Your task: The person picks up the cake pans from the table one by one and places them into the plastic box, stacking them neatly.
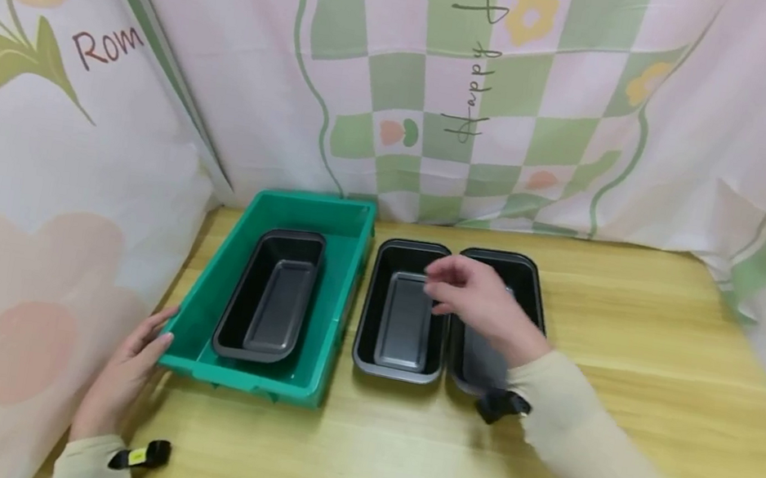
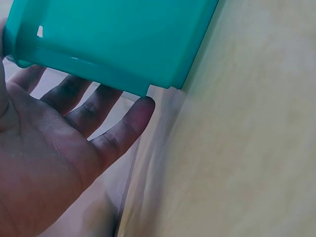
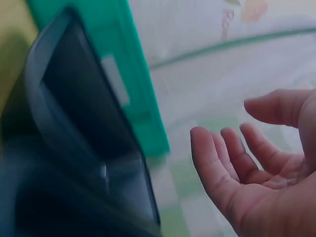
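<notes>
My left hand [image 1: 123, 374] holds the near-left corner of a green plastic tray [image 1: 356, 268]. The thumb lies at the rim, and in the left wrist view the fingers [image 2: 126, 126] reach along the tray's outer wall [image 2: 113, 44]. A dark loaf pan [image 1: 282, 302] lies inside the tray. Right of the tray, two more such pans, a middle one [image 1: 405, 321] and a right one [image 1: 477, 356], stand side by side on the table. Over these two hovers my right hand [image 1: 482, 295], fingers loosely bent and holding nothing; it partly hides the right pan.
The wooden table [image 1: 636, 335] extends to the right of the pans and in front of them. A patterned curtain [image 1: 446, 116] hangs along the back edge, and another printed cloth [image 1: 44, 221] borders the left side. Each wrist wears a black strap.
</notes>
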Demonstrator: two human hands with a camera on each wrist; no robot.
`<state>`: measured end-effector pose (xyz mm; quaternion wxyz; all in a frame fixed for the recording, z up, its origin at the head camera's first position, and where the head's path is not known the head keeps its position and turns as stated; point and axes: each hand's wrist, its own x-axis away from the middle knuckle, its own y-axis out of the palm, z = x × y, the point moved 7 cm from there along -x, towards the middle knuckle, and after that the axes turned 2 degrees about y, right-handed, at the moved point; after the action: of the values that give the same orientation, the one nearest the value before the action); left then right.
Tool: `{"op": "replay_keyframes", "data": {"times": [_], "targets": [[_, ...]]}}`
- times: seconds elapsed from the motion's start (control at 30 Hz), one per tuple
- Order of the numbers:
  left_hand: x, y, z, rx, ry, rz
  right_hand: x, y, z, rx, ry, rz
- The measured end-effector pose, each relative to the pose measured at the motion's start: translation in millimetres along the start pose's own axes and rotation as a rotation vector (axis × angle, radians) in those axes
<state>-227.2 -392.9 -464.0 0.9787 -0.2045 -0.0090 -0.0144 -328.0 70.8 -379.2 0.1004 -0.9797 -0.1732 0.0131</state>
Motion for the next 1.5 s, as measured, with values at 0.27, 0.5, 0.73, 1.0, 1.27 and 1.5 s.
{"op": "replay_keyframes", "data": {"times": [0.27,0.5,0.73,1.0,1.27,1.5], "targets": [[1.9,-1.2,-2.9,0.04,-0.007,0.013,36,-77,38,-0.034,0.048,0.052],[1.1,-4.2,-3.8,0.069,0.028,0.021,52,-109,56,0.008,0.065,0.116],[0.5,1.4,-5.3,0.083,0.024,0.016,62,-125,74,0.013,0.088,0.147],[3.0,3.6,0.2,0.142,0.02,0.013,70,-129,101,0.021,0.151,0.092],[1.1,3.9,-2.3,0.126,0.017,0.015,73,-126,109,0.015,0.146,0.101],[0.2,6.0,-0.6,0.099,0.021,0.014,75,-120,112,0.031,0.171,0.132]]}}
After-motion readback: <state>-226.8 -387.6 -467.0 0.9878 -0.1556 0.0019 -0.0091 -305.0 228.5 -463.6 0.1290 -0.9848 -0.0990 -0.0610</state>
